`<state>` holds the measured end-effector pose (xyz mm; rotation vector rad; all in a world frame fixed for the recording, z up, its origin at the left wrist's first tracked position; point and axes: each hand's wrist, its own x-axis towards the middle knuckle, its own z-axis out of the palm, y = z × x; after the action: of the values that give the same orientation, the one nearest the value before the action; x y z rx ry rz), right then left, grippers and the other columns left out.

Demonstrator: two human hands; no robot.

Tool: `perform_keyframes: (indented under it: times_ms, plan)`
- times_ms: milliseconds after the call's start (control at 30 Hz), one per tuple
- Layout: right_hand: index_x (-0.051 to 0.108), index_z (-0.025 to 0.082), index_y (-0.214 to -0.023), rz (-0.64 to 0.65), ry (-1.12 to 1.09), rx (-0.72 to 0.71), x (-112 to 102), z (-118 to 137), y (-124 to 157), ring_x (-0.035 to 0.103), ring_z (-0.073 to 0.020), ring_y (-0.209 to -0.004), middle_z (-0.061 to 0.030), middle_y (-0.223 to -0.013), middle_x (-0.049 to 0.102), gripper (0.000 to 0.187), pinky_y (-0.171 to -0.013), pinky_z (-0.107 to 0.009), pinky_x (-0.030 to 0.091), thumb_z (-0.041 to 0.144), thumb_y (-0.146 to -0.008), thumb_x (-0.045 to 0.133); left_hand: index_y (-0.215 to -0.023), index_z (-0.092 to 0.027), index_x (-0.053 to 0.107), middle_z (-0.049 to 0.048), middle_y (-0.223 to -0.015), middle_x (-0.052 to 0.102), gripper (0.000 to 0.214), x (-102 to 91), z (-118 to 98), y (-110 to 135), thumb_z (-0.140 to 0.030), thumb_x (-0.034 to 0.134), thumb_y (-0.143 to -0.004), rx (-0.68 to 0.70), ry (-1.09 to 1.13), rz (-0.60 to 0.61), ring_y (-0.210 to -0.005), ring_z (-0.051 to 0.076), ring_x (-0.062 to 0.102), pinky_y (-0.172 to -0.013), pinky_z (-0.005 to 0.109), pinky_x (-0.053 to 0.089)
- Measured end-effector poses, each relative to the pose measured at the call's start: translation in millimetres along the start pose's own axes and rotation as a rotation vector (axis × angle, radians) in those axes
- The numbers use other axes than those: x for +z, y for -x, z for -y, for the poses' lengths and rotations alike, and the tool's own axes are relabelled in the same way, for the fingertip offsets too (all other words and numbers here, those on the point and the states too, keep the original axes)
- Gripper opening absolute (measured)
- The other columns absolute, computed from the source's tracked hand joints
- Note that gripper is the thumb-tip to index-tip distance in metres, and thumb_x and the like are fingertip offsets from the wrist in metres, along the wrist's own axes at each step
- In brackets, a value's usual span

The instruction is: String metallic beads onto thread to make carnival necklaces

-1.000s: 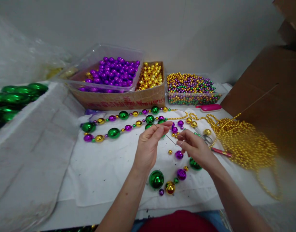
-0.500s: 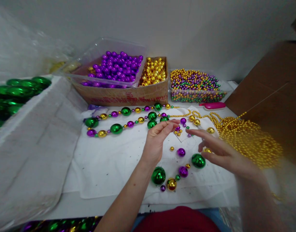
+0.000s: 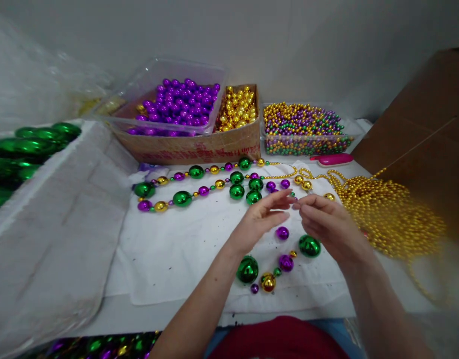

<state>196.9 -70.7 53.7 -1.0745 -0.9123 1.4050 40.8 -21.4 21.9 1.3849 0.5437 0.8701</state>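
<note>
My left hand [image 3: 260, 220] is over the white cloth [image 3: 192, 249], its fingers stretched forward and its thumb apart. Close by on the right, my right hand [image 3: 329, 224] has thumb and forefinger pinched together. Whatever the pinch holds is too small to make out. The fingertips of both hands nearly meet. Below them lie a purple bead [image 3: 282, 233], a large green bead [image 3: 309, 246], another green bead [image 3: 247, 269] and a gold bead [image 3: 268, 282]. Small beads beyond the fingertips are partly hidden. A strung bead necklace [image 3: 182, 199] stretches to the left.
Behind stand a clear tub of purple beads [image 3: 180, 107], a carton of gold beads [image 3: 237, 107] and a tub of small mixed beads [image 3: 304, 124]. A pink-handled tool [image 3: 335, 159] lies near a gold bead chain heap [image 3: 394, 217]. A white box [image 3: 72, 214] is left.
My left hand has opened from its pinch on a thin thread or wire and lowered slightly. My right hand has moved in leftward, and its spread fingers have closed to a pinch.
</note>
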Motion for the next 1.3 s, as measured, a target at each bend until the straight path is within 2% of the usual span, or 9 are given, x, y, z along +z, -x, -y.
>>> perform_keyframes:
  times_ms: [67,167,300,400,533,600,767,1100,1300]
  plan:
    - [0.061,0.021,-0.082,0.008,-0.126,-0.014,1.7,12.0,3.2,0.025,-0.007,-0.047,0.0055,-0.06,0.037,0.011,-0.039,-0.018,0.022,0.027,-0.074,0.066,-0.124,-0.029,0.053,0.0058,-0.124,0.059,0.053,2.9,20.4,2.3,-0.02,0.067,-0.074,0.004,-0.245,0.118,-0.113,0.024,0.051,-0.096,0.039,0.038]
    - [0.059,0.025,-0.081,-0.028,-0.191,-0.116,-5.3,30.0,11.4,0.013,-0.0093,-0.046,0.0067,-0.057,0.024,0.006,-0.035,-0.019,0.013,0.031,-0.079,0.059,-0.103,-0.024,0.066,0.0075,-0.103,0.066,0.031,7.0,48.7,7.6,-0.015,0.064,-0.073,0.044,-0.672,0.245,-0.099,0.026,0.055,-0.09,0.04,0.038]
    - [0.061,0.027,-0.083,-0.243,-0.185,-0.316,-37.3,43.5,27.6,0.009,-0.0111,-0.047,0.0064,-0.058,0.015,0.009,-0.035,-0.02,0.01,0.031,-0.086,0.053,-0.077,-0.019,0.067,0.0084,-0.079,0.064,0.017,-4.4,58.4,19.1,-0.012,0.052,-0.078,-0.041,-0.972,0.241,-0.082,0.023,0.055,-0.078,0.035,0.039]
    - [0.064,0.024,-0.084,-0.445,-0.132,-0.333,-60.4,32.1,35.4,0.017,-0.0089,-0.047,0.0061,-0.058,0.024,0.005,-0.037,-0.019,0.014,0.026,-0.08,0.062,-0.091,-0.021,0.066,0.0077,-0.091,0.064,0.018,-19.1,49.0,23.3,-0.018,0.057,-0.076,-0.151,-0.999,0.251,-0.091,0.024,0.054,-0.082,0.034,0.04]
    - [0.068,0.018,-0.086,-0.519,-0.063,-0.059,-72.4,-6.6,34.8,0.023,-0.0051,-0.044,0.0064,-0.052,0.035,0.021,-0.037,-0.017,0.014,0.03,-0.069,0.074,-0.116,-0.022,0.058,0.006,-0.118,0.06,0.035,-27.1,38.8,7.4,-0.023,0.053,-0.081,-0.186,-0.924,0.261,-0.109,0.021,0.052,-0.094,0.033,0.038]
    - [0.069,0.017,-0.086,-0.515,-0.046,0.019,-75.1,-22.9,33.5,0.023,-0.0038,-0.042,0.0071,-0.049,0.035,0.026,-0.036,-0.016,0.013,0.033,-0.067,0.076,-0.114,-0.02,0.059,0.0062,-0.117,0.061,0.032,-26.6,39.5,-9.2,-0.021,0.048,-0.083,-0.184,-0.953,0.192,-0.106,0.02,0.055,-0.093,0.032,0.04]
    - [0.068,0.016,-0.086,-0.546,-0.02,-0.006,-88.4,-35.9,34.3,0.026,-0.0025,-0.04,0.0072,-0.049,0.038,0.028,-0.035,-0.014,0.016,0.037,-0.068,0.076,-0.098,-0.019,0.063,0.0063,-0.102,0.066,0.022,-19.2,51.8,-47.9,-0.018,0.045,-0.087,-0.14,-1.228,0.058,-0.095,0.02,0.06,-0.084,0.032,0.044]
    - [0.068,0.016,-0.086,-0.5,-0.103,0.005,-91.2,-44.3,35.1,0.027,-0.0016,-0.04,0.0081,-0.049,0.038,0.028,-0.034,-0.012,0.018,0.036,-0.068,0.077,-0.094,-0.018,0.06,0.0075,-0.096,0.061,0.022,30.6,68.7,-84.6,-0.013,0.039,-0.088,-0.08,-1.356,0.151,-0.092,0.02,0.059,-0.076,0.03,0.045]
    - [0.068,0.015,-0.088,-0.516,-0.103,0.004,-96.4,-46.4,39.0,0.027,-0.0018,-0.04,0.0084,-0.049,0.037,0.03,-0.034,-0.012,0.019,0.037,-0.068,0.076,-0.095,-0.018,0.059,0.0077,-0.099,0.06,0.021,14.8,66.4,-88.8,-0.018,0.039,-0.09,-0.084,-1.362,0.107,-0.094,0.021,0.057,-0.08,0.033,0.044]
